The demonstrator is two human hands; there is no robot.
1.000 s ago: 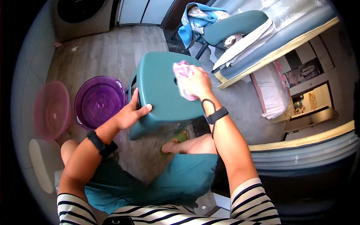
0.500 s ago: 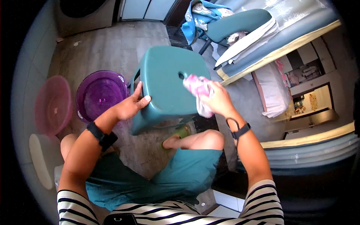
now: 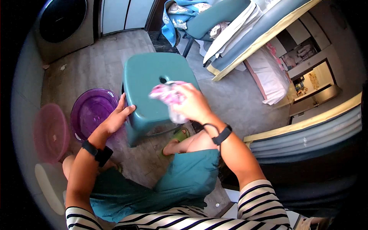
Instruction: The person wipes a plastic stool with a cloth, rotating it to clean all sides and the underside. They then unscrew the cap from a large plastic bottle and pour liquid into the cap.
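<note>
On the left, a translucent pink basin (image 3: 50, 134) stands on its side near the wall, with a pale oblong object (image 3: 49, 188) nearer the person. Far left is a washing machine (image 3: 63, 23) with a dark round door. To the right of the pink basin, a purple basin (image 3: 92, 115) sits upright on the wood-look floor (image 3: 101, 59).

Just right of that, the left hand (image 3: 115, 119) grips the near left corner of a teal stool (image 3: 145, 73), thumb on the seat's top and fingers along its side. The stool stands in the middle, in front of the person's knees, its seat facing up with a small dark hole in it.

Over the near right part of the seat, the right hand (image 3: 195, 103) is closed on a bunched pink-and-white cloth (image 3: 165, 94); motion blurs it, and whether all of it touches the seat I cannot tell. Near the stool's near right side, a foot wears a green slipper (image 3: 184, 134).

Farther right and far, a blue patterned cloth (image 3: 170, 34) drapes over a teal chair (image 3: 207, 23), with a white cloth (image 3: 230, 30) beside it.
</note>
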